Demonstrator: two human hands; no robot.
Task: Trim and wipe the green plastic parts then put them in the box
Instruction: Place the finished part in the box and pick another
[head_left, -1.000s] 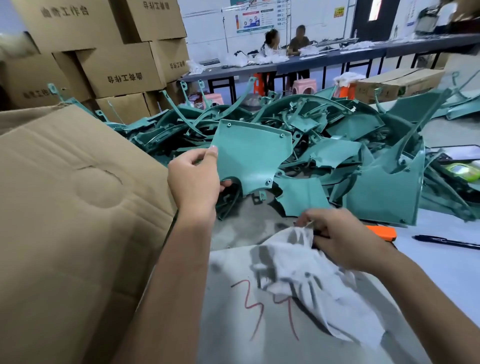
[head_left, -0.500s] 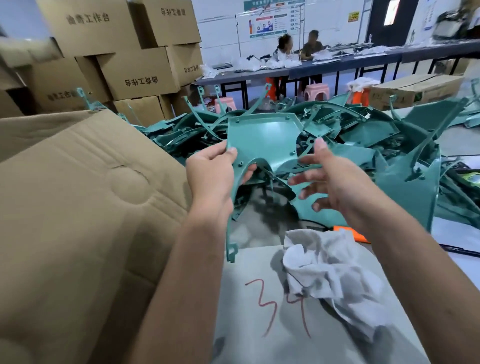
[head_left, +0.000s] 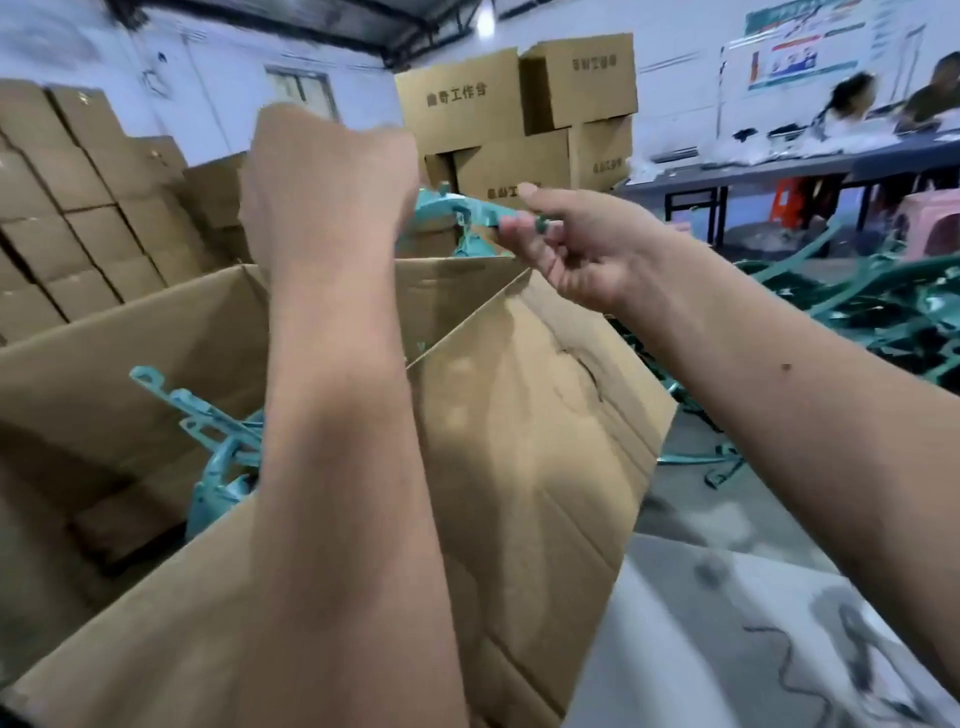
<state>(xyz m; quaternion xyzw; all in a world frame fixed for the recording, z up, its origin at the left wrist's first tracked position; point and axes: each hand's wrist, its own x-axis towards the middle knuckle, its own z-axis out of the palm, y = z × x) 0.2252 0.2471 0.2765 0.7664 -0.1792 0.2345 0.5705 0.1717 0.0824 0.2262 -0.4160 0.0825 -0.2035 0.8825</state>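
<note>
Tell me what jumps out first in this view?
Both hands, left and right, hold one green part up above the open cardboard box at centre. More green parts already lie inside the box at lower left, and a heap of green parts sits on the right.

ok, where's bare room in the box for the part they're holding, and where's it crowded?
Both hands, left and right, hold the green part above the open box. Inside, the left and near-left floor shows bare cardboard, bordered by the left wall. Crowded: the stacked green parts mid-box beside the left forearm, and the loose pile right of the flap.
</note>
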